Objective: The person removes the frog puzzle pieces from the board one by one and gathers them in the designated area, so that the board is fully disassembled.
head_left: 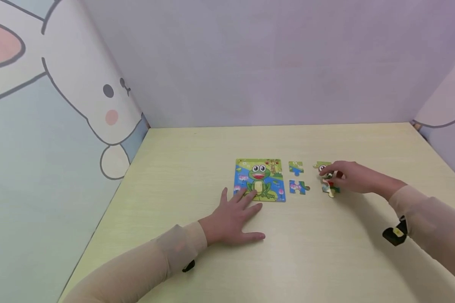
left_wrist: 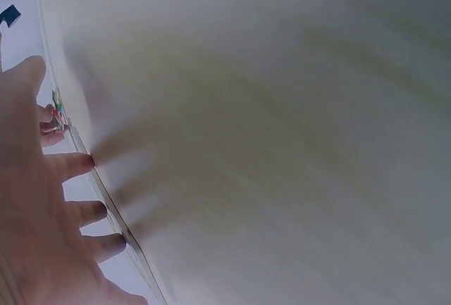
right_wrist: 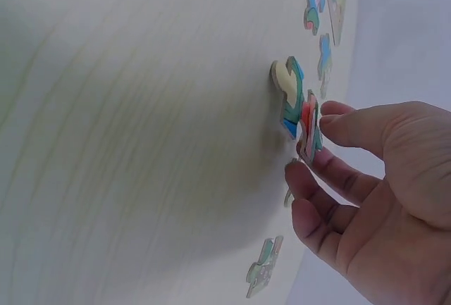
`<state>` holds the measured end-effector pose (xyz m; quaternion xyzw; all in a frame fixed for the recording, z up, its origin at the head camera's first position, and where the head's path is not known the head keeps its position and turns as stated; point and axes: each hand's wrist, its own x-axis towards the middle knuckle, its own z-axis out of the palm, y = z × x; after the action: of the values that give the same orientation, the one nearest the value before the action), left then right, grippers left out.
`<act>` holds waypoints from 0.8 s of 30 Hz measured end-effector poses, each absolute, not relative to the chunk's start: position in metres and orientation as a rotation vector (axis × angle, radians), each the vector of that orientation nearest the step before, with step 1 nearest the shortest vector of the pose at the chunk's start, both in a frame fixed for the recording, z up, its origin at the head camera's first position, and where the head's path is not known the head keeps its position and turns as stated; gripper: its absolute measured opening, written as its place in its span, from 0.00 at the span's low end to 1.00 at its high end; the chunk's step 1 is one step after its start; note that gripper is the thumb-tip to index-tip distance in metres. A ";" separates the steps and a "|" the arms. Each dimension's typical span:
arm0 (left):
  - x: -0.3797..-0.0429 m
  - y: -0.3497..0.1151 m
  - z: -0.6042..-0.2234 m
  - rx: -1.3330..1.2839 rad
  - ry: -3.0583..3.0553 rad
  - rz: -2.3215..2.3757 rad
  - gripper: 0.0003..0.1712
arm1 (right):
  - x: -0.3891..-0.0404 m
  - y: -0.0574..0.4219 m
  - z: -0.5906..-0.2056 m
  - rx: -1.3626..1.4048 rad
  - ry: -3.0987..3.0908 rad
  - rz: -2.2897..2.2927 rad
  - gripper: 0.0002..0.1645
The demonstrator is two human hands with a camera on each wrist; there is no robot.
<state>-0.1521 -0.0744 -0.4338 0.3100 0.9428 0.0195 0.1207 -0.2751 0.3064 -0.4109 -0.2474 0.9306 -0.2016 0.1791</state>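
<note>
Bunny print (head_left: 72, 71), grey outlines and a pink cheek, is up at 10 o'clock of the counter (head_left: 197, 147). From where I'm standing, next along is the beige L sleeve (head_left: 136, 261) at 7 o'clock, bit of black gear (head_left: 188, 266) under its cuff. L hand (head_left: 233, 221): palm down at 7 o'clock of the frog board (head_left: 259, 179), grip spread, fingers straight & apart, a couple of tips over the board's near edge. Board lies flat, approx. mid-counter: green frog, red mouth, blue water. Just off its 3 o'clock side, 2 loose ones, apart: upper pc (head_left: 296, 167) toward 2, lower pc (head_left: 297, 187) nearer 3. Farther out toward 3, green-edged pc (head_left: 323, 163), partly behind fingers. R hand (head_left: 350, 174) next; its grip is pinched, thumb & fingers, on a red-green pc (right_wrist: 309, 125), tilted on edge in the R wrist view. Cream-knob pc (right_wrist: 287, 94) sits right beside it, toward 6; can't tell if they touch. Last, R sleeve (head_left: 436, 227), beige too, at 4 o'clock, w/ a black wrist cam (head_left: 394, 235) below the cuff.
</note>
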 end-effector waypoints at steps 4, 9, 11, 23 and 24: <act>-0.153 -0.074 -0.434 0.912 2.759 0.050 0.48 | -0.277 0.308 -0.406 -0.705 2.664 -0.545 0.20; -0.155 -0.072 -0.436 0.924 2.760 0.059 0.48 | -0.281 0.305 -0.403 -0.748 2.688 -0.526 0.20; -0.155 -0.071 -0.436 0.936 2.761 0.064 0.48 | -0.282 0.301 -0.402 -0.765 2.696 -0.533 0.19; -0.156 -0.060 -0.433 0.967 2.739 0.059 0.48 | -0.284 0.218 -0.406 -0.841 2.633 -0.641 0.26; -0.156 -0.059 -0.434 0.966 2.738 0.057 0.48 | -0.284 0.210 -0.407 -0.863 2.631 -0.635 0.26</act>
<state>-0.1559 -0.0590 -0.4337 0.3301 0.9363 0.0194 0.1184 -0.2840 0.2101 -0.4072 -0.3003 0.9156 -0.2211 0.1500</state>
